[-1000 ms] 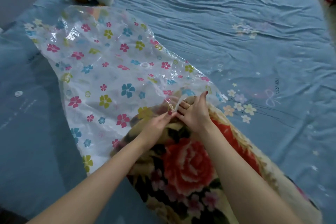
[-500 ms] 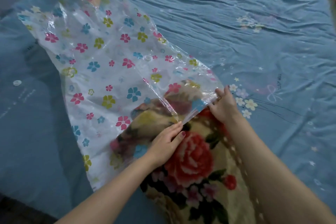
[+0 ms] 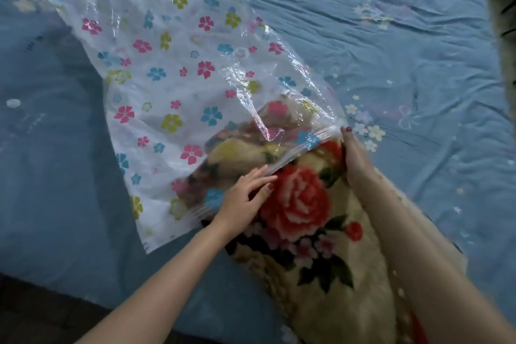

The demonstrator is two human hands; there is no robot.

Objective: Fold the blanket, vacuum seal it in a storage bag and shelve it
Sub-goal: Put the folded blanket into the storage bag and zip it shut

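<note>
Bed (image 3: pixel 391 36), blue floral sheet, carries all. Storage bag (image 3: pixel 173 78): mouth has slid further over the folded rose blanket (image 3: pixel 301 204) vs 1 s ago, approx 1/3 inside now. Right hand (image 3: pixel 356 160) moved to far mouth corner, gripping it; left hand (image 3: pixel 245 198) flat, fingers straight, on the zip edge. Bagging underway; sealing, shelving pending.
</note>
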